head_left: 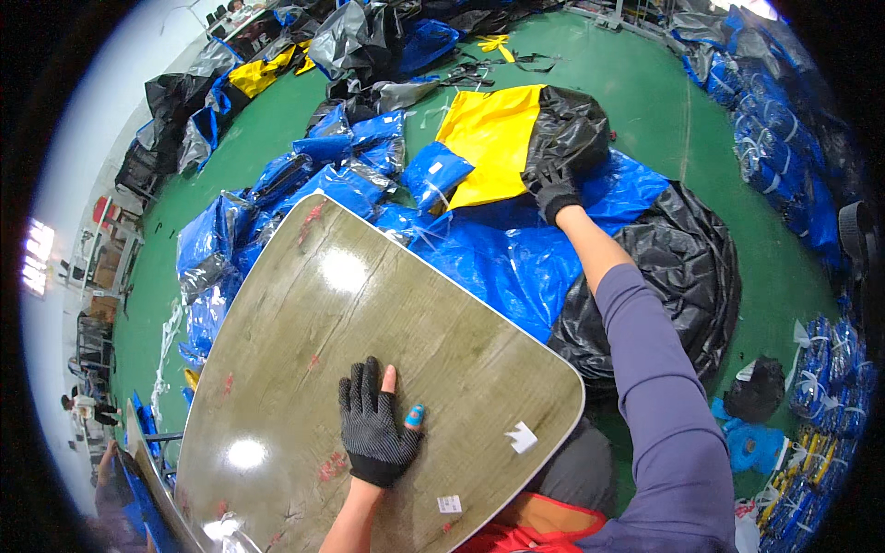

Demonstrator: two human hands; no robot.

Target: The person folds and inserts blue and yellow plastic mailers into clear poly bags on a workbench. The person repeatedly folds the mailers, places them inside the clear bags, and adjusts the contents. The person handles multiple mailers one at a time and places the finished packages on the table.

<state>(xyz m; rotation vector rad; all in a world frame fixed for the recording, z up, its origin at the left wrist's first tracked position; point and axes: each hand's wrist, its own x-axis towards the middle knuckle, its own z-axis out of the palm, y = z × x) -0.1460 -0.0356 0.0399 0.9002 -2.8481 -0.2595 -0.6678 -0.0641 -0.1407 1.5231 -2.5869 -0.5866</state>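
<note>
My left hand (378, 433), in a dark dotted glove, lies flat on a wood-grain table top (277, 369) with rounded corners. Its thumb and forefinger tips stick out bare, and the thumb carries a blue wrap. My right hand (556, 191), also gloved, reaches forward past the table. Its fingers look spread against a bulky black and yellow plastic bundle (493, 138); black glove against black sheet makes the fingertips hard to see. Beneath that bundle spreads a blue plastic sheet (507, 267), with a crumpled black sheet (678, 276) to its right.
Clear-wrapped blue packets (217, 240) are heaped beyond the table's left edge. More black, blue and yellow sheets (355, 46) lie farther off on the green floor (645, 101). Tied blue bundles (770, 138) line the right side. A person (88, 405) is at the far left.
</note>
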